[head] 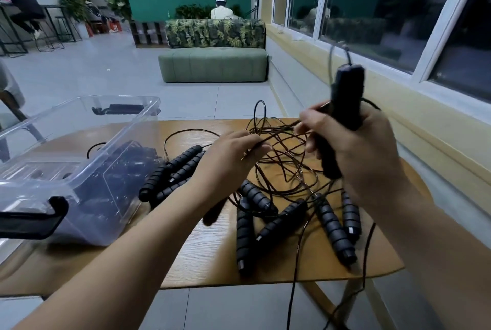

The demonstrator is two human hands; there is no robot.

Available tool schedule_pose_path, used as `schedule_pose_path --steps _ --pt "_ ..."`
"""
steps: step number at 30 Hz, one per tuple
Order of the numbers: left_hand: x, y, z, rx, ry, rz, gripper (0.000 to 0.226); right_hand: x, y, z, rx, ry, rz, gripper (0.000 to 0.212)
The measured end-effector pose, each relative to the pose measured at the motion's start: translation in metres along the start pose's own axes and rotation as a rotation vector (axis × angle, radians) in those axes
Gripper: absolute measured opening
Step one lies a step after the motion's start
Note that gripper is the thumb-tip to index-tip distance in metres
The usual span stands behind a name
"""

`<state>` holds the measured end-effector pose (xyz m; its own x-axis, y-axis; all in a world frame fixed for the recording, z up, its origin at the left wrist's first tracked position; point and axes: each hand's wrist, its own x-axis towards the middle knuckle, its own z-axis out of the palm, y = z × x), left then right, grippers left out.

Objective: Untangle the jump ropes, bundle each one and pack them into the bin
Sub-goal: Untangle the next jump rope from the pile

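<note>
Gripping black handles (345, 95) upright at centre-right, the right hand (369, 151) should hold them high while the left hand (228, 162), pinching one cord (277, 133) above the tangle (289, 170) mid-table (202, 258), slides along it slowly.

**First voice:** What is cut off by the edges?

**Second voice:** The clear bin (39, 178) is cropped at the left edge. A trailing cord (295, 276) is lost at the near, bottom edge.

**First voice:** What is blurred?

**Second voice:** The black handle (345, 101) gripped in the right hand (366, 154) is smeared. Whether one handle or two are held cannot be told. The bin's dark contents are seen only dimly through its wall.

**First voice:** What is hidden?

**Second voice:** A dark shape (212, 216) is partly covered by the left forearm. The thin cord (279, 135) pinched by the left hand (228, 159) cannot be traced through the tangle (287, 170).
</note>
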<state>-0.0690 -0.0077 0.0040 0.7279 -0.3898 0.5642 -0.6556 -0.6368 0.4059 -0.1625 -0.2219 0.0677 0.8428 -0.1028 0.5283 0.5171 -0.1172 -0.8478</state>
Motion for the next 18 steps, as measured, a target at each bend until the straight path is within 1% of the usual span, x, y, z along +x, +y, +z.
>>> schedule_pose_path --steps 2,4,6,8,10,13,15,16,18 --pt "0.001 0.000 -0.003 -0.013 0.009 -0.016 0.034 0.004 0.001 -0.006 0.101 0.100 0.045 0.021" --pt "0.001 0.002 -0.004 -0.013 0.011 -0.018 0.033 0.007 0.003 -0.009 0.120 0.177 0.063 0.022" --pt "0.001 0.006 -0.004 0.016 0.001 -0.018 0.033 0.008 0.006 -0.009 0.107 0.203 0.066 0.022" --pt "0.001 0.011 -0.004 0.047 -0.019 -0.021 0.034 0.007 0.007 -0.006 0.074 0.163 0.052 0.023" --pt "0.000 0.018 -0.003 0.057 -0.014 -0.004 0.035 0.003 0.005 -0.001 -0.006 0.073 0.015 0.021" --pt "0.000 0.031 -0.004 0.038 0.056 0.062 0.033 -0.006 0.008 0.012 -0.183 -0.043 -0.011 0.012" --pt "-0.001 0.037 -0.004 0.036 0.080 0.105 0.032 -0.009 0.013 0.020 -0.323 -0.044 -0.004 0.005" --pt "-0.002 0.038 -0.004 0.041 0.074 0.119 0.032 -0.010 0.017 0.023 -0.401 -0.029 -0.006 0.008" --pt "-0.004 0.038 -0.001 0.031 0.048 0.131 0.032 -0.010 0.021 0.025 -0.478 -0.016 0.001 0.013"
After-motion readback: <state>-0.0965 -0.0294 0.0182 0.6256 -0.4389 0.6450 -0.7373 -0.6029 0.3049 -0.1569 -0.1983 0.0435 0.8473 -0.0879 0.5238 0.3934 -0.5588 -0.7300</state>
